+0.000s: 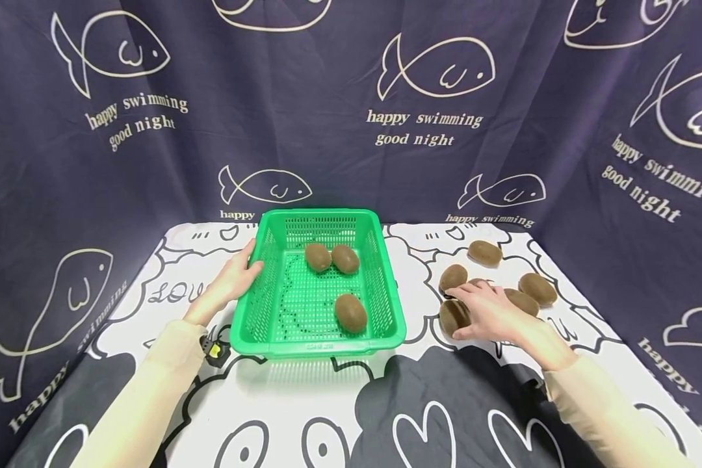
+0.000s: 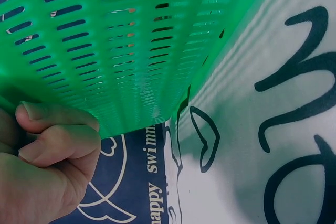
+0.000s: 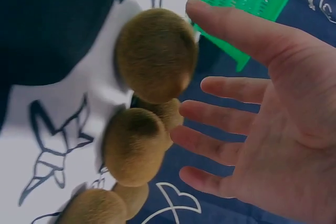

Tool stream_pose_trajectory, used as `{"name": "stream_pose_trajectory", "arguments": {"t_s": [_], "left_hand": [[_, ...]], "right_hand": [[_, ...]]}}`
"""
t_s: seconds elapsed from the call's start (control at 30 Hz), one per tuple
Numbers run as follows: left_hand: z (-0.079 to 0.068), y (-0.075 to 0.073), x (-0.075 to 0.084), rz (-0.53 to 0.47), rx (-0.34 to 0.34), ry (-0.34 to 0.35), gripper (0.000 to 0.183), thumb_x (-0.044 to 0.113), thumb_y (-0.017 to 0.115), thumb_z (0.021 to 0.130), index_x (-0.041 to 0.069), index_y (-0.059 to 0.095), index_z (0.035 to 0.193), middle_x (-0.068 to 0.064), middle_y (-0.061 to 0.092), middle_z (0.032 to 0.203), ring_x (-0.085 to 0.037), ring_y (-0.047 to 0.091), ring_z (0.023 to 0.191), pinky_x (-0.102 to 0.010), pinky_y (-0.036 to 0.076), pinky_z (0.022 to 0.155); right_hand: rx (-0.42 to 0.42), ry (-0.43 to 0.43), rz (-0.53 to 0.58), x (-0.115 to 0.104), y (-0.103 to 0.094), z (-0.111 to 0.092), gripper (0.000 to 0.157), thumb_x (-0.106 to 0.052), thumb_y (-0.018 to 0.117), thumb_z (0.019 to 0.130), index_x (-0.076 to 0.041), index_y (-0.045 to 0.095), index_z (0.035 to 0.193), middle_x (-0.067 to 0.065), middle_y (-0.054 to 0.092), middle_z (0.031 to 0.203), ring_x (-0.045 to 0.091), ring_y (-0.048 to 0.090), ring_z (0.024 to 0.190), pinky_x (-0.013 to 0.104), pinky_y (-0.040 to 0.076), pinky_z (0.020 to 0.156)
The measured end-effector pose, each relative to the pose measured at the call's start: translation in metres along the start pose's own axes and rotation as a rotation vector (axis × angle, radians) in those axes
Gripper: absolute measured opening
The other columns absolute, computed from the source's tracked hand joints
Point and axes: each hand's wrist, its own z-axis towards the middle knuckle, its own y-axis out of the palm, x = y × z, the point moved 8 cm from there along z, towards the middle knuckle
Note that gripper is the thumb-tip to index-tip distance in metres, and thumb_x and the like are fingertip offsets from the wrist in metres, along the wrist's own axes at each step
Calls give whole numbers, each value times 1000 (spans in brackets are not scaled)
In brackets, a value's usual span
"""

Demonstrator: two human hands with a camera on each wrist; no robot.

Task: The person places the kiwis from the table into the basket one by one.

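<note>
Step in hand, by judgement: pick-up. Right hand [image 1: 490,313]: fingers spread, released, beside a brown, oval, fuzzy kiwifruit [image 3: 156,56] on the black-and-white printed bench [image 1: 295,400]. Left hand [image 1: 232,281]: fingers grasp the green perforated plastic basket [image 1: 322,348]. The next move calls for closure around the kiwifruit.

head view bright, even, mostly sharp; curtain [image 1: 327,130] stretched toward 3 and 9 o'clock. dark shadow stripes on kiwi [image 1: 454,318], 4 o'clock. wrist views dimmer, softer; left wrist: faint shadow on tablecloth [image 2: 236,166], 5 o'clock.
</note>
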Motion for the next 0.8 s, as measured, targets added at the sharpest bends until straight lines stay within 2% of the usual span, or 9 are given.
{"name": "stream_pose_trajectory", "arguments": {"t_s": [0.3,0.5,0.7,0.8], "left_hand": [[0,0,0,9,-4,-9,65,16,40,99,2,8,155,-30,33,150,-44,43,131,-56,34,110],[1,0,-1,9,3,-14,65,16,40,99,1,9,155,-30,33,150,-44,44,131,-56,34,110],[1,0,0,15,11,-1,64,15,41,99,1,12,154,-31,37,148,-44,45,130,-57,35,109],[0,0,0,13,10,-2,64,15,41,99,2,11,155,-31,37,148,-45,45,129,-57,34,109]], "right_hand": [[-23,-9,-11,5,14,-6,84,-25,90,54,-9,58,129,17,64,121,40,54,107,65,37,84],[-23,-20,-10,5,20,0,88,-24,90,52,-5,56,131,18,63,120,41,53,108,64,39,83],[-12,-71,49,3,24,5,87,-19,89,50,2,55,128,18,60,114,36,58,98,51,49,79],[-16,-76,92,3,26,6,84,-16,89,51,5,56,125,17,59,112,31,59,97,46,50,81]]}}
